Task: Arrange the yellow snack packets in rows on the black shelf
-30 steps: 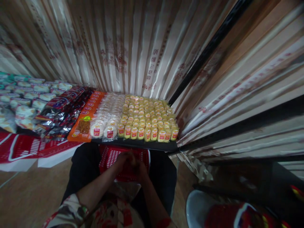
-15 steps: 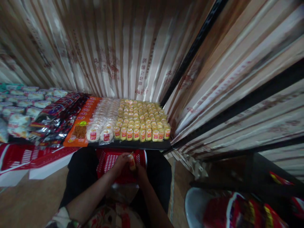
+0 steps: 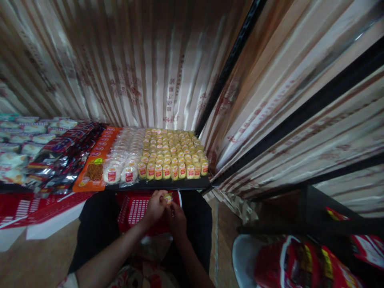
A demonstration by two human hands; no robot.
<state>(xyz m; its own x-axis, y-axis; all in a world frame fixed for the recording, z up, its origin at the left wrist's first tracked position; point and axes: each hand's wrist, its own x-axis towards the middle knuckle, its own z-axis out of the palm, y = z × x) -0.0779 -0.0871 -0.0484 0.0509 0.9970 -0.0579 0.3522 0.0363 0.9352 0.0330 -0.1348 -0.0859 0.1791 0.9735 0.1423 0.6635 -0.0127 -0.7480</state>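
Observation:
A small snack cake in a clear and yellow wrapper (image 3: 168, 197) is held between my two hands, over a red plastic basket (image 3: 135, 211) at my lap. My left hand (image 3: 156, 206) is closed on its left side. The fingers of my right hand (image 3: 177, 219) pinch its lower right edge. My fingers cover part of the wrapper, so I cannot tell whether it is torn. Rows of similar yellow-wrapped cakes (image 3: 174, 156) stand on the dark shelf (image 3: 168, 185) just beyond my hands.
Left of the cakes lie round white wrapped crackers (image 3: 120, 168), an orange snack bag (image 3: 95, 164), dark packets (image 3: 63, 156) and white packets (image 3: 21, 140). A red basket (image 3: 42, 210) is under the shelf at left. A pale tub (image 3: 241, 256) with red packages stands at right. Pleated curtains (image 3: 135, 60) hang behind.
My right hand has risen to the snack cake, and its fingers now grip the wrapper. The cake has tilted over in my left hand. The view has shifted slightly to the right.

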